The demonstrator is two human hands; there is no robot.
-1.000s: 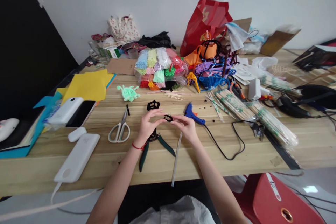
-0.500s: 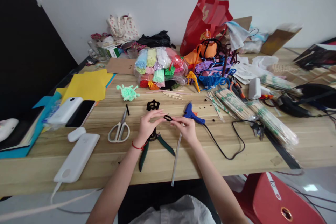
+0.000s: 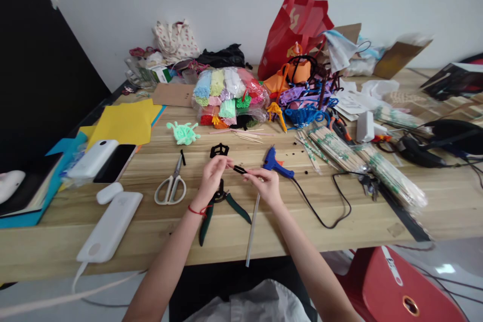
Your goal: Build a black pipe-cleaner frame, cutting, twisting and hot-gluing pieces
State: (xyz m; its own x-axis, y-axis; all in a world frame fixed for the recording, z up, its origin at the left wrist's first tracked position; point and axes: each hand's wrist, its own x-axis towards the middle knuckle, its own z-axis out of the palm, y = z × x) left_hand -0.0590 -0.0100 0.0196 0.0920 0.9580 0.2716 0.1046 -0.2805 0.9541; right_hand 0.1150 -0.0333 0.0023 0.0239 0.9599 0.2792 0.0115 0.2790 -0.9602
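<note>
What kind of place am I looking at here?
Likely a craft workspace, at home or in a small studio: a wooden table holds a blue glue gun, white-handled scissors and a clear bag of colourful fuzzy craft sticks.

From here I see yellow sheets (image 3: 123,122) over blue ones at left, mint-green fuzzy wire (image 3: 183,133) near centre, and a blue glue gun (image 3: 273,162). The upright bag (image 3: 292,35) at top is red with gold markings; the cloth tote (image 3: 175,40), upper left, is white with reddish spots.
</note>
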